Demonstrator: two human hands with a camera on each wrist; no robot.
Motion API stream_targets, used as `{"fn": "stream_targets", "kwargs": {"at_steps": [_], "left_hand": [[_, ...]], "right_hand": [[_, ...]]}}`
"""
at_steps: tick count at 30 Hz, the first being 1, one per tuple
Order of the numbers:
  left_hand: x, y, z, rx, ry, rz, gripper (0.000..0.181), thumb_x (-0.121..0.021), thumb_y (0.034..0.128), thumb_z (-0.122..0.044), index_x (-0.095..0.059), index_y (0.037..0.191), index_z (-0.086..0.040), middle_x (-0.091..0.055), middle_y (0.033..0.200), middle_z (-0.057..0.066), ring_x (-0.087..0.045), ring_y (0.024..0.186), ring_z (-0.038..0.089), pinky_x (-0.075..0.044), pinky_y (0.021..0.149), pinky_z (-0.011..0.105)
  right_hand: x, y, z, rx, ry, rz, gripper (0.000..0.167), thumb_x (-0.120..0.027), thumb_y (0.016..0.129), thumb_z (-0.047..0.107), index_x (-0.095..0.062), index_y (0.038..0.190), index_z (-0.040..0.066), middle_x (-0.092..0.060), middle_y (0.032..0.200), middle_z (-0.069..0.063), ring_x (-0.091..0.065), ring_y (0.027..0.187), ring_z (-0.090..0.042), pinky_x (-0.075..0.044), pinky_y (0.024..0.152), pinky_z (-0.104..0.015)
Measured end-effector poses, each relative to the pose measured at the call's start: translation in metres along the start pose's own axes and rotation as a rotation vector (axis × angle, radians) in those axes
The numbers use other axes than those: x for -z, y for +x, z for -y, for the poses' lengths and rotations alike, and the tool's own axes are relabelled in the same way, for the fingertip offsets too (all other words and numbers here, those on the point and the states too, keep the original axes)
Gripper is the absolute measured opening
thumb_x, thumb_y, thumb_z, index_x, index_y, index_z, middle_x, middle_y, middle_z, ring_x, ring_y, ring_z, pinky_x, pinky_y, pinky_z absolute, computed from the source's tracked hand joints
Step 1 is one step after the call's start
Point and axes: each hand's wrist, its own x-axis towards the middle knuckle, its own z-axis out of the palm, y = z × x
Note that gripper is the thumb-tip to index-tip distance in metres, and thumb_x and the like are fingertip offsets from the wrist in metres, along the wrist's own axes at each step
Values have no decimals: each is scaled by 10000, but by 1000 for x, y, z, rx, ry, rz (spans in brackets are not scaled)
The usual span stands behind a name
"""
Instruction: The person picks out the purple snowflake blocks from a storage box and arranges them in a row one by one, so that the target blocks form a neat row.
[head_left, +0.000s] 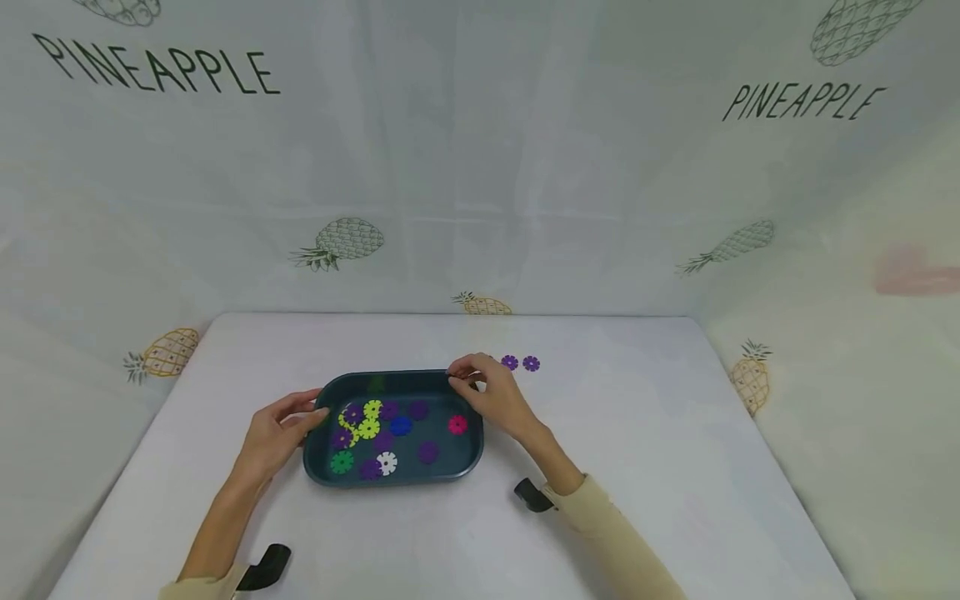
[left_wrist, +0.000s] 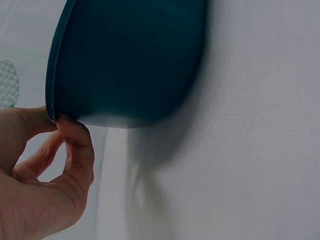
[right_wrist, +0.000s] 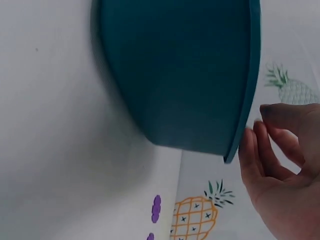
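A dark teal tray (head_left: 438, 467) stands on the white table with several flower-shaped plastic discs in it: purple, yellow, a green disc (head_left: 342, 462), a white disc (head_left: 387, 463), a blue disc (head_left: 401, 427) and a pink disc (head_left: 457, 425). My left hand (head_left: 273, 437) pinches the tray's left rim between thumb and fingers. Over the far right corner of the tray is my right hand (head_left: 498, 400), its fingertips close against the rim; in the right wrist view the thumb stands apart from the fingers, and I see no disc between them.
Two purple discs (head_left: 521, 362) lie on the table (head_left: 637, 433) just beyond the right hand. A pale cloth (head_left: 525, 167) printed with pineapples hangs behind the table and at its sides. Black wrist cameras (head_left: 532, 496) sit on both arms.
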Motion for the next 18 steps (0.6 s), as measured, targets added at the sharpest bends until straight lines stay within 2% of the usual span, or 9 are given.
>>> {"fn": "stream_targets", "kwargs": {"at_steps": [5,10,18], "left_hand": [[1,-1,1,12,7,-1,566,-688,1003,-359,-555,1447,-34,-558,1283,190,-622,878,68,-549,709,226],[1,-3,1,16,13,-7,568,-683,1007,-360,-549,1452,-35,-561,1294,195,-621,888,66,-548,711,225],[1,-1,0,8,13,-4,563,-679,1010,-356,-549,1454,-35,-557,1291,192,-615,894,43,-551,720,224]], "right_hand": [[-13,-2,4,73,2,86,180,-718,955,23,-685,1131,-1,-698,1048,-94,-679,920,-187,-575,839,-274],[-22,-4,5,152,-5,172,197,-711,954,1,-666,1144,-25,-688,1068,-142,-675,926,-192,-564,839,-260],[-30,-7,8,191,-60,275,190,-725,953,30,-680,1130,-24,-681,1063,-110,-678,940,-173,-566,846,-262]]}}
